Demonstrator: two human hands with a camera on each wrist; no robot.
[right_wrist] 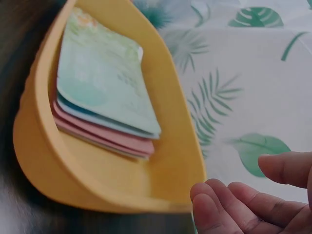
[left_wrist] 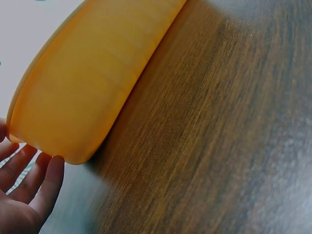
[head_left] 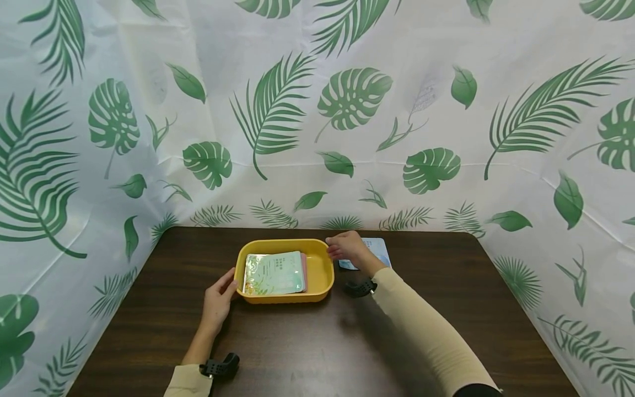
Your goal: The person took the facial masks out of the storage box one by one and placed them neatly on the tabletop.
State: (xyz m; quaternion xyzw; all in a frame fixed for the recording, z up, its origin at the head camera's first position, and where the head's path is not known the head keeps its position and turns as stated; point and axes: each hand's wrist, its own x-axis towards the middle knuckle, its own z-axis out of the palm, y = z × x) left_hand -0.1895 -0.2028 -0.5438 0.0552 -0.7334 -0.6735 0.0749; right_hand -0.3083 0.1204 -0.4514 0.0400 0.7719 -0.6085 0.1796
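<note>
On the desk [head_left: 288, 347], a yellow basket [head_left: 285, 299], lengthwise left to right, is flanked by the spread left hand [head_left: 218, 298], touching its left end, and the loosely spread right hand [head_left: 349, 247], at its far right corner.

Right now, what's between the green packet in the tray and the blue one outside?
The head view shows part of a pink packet, bare floor and right wall of the yellow tray, and fingertips of the right hand.
</note>
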